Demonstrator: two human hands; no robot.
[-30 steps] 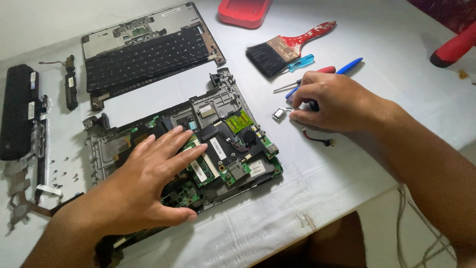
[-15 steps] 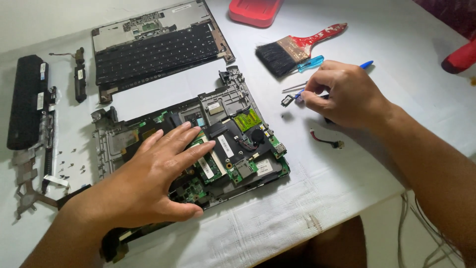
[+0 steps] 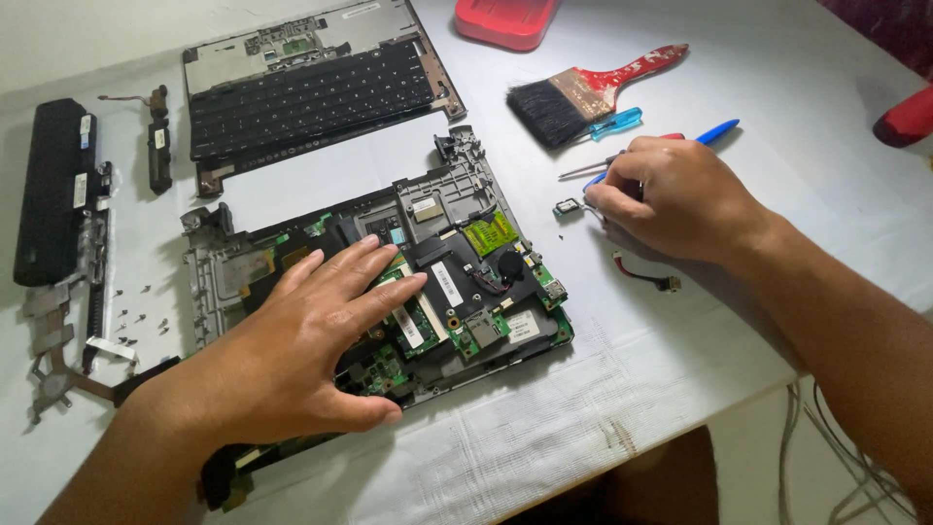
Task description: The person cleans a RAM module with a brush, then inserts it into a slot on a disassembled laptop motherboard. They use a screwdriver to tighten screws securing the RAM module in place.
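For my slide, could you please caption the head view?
Left hand flat on opened laptop base; right hand among screwdrivers.

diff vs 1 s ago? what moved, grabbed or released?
Right hand shifted slightly toward the screwdrivers, fingers curled by the small square part; whether it grips anything cannot be told. Left hand stayed flat on the opened laptop base. Brush and keyboard unmoved.

Laptop base (image 3: 457, 243) at centre of surface (image 3: 777, 292), keyboard panel (image 3: 311, 97) behind it, battery (image 3: 53, 190) far left, paintbrush (image 3: 583, 97) and screwdrivers (image 3: 622, 123) right
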